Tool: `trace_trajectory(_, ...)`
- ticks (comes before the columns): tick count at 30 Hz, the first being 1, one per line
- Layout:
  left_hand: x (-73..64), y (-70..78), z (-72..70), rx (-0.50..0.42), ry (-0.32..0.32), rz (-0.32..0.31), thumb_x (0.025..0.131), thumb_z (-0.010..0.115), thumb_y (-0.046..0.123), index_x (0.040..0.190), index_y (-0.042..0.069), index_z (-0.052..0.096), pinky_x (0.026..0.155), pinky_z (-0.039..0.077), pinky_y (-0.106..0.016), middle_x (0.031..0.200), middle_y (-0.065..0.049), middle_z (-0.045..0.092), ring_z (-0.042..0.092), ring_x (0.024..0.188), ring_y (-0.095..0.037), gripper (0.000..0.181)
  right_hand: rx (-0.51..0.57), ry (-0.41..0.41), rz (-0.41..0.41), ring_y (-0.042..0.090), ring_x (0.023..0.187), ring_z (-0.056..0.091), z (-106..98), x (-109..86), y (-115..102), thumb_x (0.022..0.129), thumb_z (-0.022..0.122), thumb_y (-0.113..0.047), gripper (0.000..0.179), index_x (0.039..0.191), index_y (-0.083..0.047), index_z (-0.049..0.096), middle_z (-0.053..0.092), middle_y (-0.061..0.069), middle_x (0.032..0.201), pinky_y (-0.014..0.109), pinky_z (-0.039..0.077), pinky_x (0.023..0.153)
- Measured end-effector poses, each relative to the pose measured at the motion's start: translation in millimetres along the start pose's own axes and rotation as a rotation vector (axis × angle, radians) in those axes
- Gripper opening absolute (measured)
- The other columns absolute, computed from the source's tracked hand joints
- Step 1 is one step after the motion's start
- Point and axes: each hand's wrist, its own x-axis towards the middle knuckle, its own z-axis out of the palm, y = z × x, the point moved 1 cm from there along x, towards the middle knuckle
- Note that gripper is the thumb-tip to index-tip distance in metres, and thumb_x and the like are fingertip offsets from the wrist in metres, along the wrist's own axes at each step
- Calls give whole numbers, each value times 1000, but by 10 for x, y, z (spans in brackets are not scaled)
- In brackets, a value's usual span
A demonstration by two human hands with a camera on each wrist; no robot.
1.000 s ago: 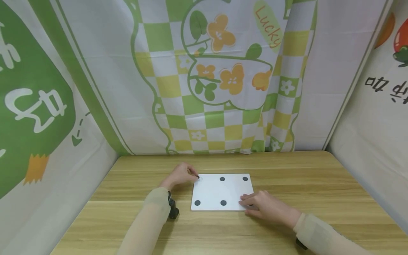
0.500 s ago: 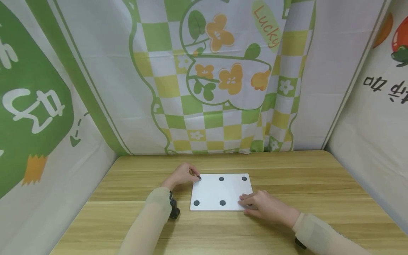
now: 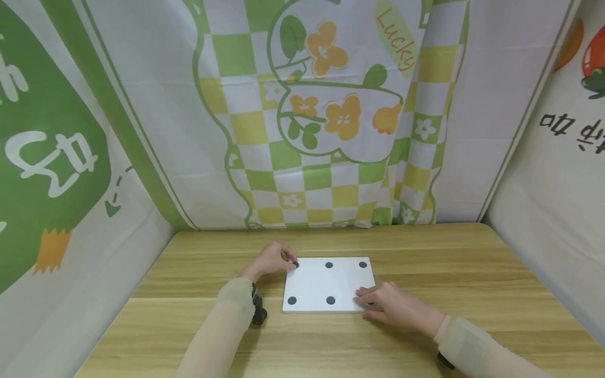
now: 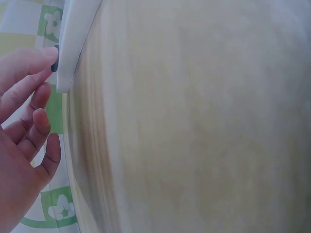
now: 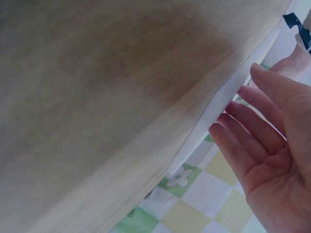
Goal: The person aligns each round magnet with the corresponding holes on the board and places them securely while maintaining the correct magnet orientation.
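A white rectangular board (image 3: 312,283) lies on the wooden table, dotted with several flat black discs (image 3: 330,300). At its far left corner, my left hand (image 3: 270,259) holds a small black disc (image 4: 55,58) between thumb and index finger, down against the board's face. The other fingers of that hand curl loosely beside the board's edge in the left wrist view. My right hand (image 3: 394,304) rests with relaxed, extended fingers on the near right corner, steadying the board and covering that corner. In the right wrist view the fingertips (image 5: 216,128) lie right at the board's side.
The wooden table (image 3: 227,341) extends around the board on all sides. Behind it hangs a curtain (image 3: 307,178) with green and yellow checks, and printed cloth closes off both sides. Black straps with small devices (image 3: 258,310) sit at the wrists.
The disc in my left hand has gone from tilted above a faint ring mark at the far left corner to flat over that spot. My right hand has stayed in place.
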Motion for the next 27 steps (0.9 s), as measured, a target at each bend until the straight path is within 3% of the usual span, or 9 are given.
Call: trace_trajectory(27,32,16,37,36,23,37,74,78,8,77,13,73,74,47,-29,92,1,63,54,81,-14,9,-14,16,-19,22,109,65,-3,-8,1,86,70,-22,30,113,-7,70,68,9,115,35,55,89)
